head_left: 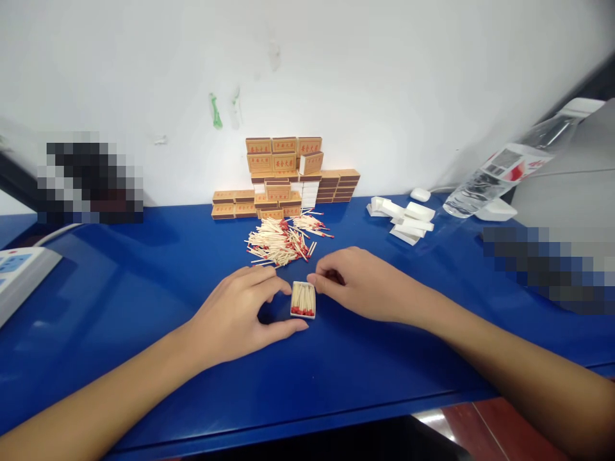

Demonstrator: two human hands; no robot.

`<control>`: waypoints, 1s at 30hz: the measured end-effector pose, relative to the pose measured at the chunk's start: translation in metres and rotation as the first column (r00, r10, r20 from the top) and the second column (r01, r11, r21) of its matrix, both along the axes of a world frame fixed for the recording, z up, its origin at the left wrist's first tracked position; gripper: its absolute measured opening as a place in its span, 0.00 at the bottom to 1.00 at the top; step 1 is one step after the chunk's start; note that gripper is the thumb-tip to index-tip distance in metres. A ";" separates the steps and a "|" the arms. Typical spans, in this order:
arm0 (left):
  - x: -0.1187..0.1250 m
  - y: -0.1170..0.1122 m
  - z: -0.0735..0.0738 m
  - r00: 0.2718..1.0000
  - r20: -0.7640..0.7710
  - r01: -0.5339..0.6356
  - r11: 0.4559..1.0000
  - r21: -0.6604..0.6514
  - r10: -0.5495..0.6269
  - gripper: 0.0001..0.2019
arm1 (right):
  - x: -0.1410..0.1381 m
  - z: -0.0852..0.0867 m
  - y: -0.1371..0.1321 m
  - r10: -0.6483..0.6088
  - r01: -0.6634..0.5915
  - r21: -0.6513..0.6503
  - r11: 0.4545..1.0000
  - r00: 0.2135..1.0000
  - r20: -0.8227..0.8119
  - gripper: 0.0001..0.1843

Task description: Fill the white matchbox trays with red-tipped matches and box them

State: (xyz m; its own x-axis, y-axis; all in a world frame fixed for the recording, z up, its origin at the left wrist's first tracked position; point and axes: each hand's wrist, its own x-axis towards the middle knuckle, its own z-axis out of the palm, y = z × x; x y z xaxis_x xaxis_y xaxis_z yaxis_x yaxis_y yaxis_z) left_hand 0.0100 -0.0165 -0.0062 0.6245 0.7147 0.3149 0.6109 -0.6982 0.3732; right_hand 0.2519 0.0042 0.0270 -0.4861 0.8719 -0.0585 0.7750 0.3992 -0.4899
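Observation:
A small white matchbox tray (pixel 303 299) filled with red-tipped matches lies on the blue table (pixel 144 269) between my hands. My left hand (pixel 240 314) rests on the table just left of the tray, its thumb and forefinger curved toward the tray's left side and nothing in them. My right hand (pixel 355 282) sits to the tray's right, fingers curled, its fingertips touching the tray's far right corner. A loose heap of matches (pixel 283 240) lies just beyond the tray.
Stacked brown matchboxes (pixel 286 176) stand against the white wall. Several empty white trays (pixel 406 221) lie at the right, with a tilted plastic water bottle (pixel 504 169) beyond them. A white power strip (pixel 19 269) sits at the left edge.

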 end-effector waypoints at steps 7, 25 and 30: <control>-0.001 0.001 -0.001 0.999 -0.026 -0.030 0.999 0.024 0.031 0.23 | 0.010 0.000 0.010 0.107 -0.134 -0.194 0.972 0.984 -0.143 0.25; -0.001 0.002 0.003 0.997 -0.067 -0.041 0.999 -0.021 0.040 0.17 | 0.041 -0.022 0.059 0.224 -0.224 0.147 0.963 0.974 0.022 0.08; -0.002 0.002 0.003 0.998 -0.065 -0.028 0.999 -0.027 0.026 0.16 | 0.034 -0.005 0.037 0.244 -0.232 0.160 0.959 0.968 -0.062 0.09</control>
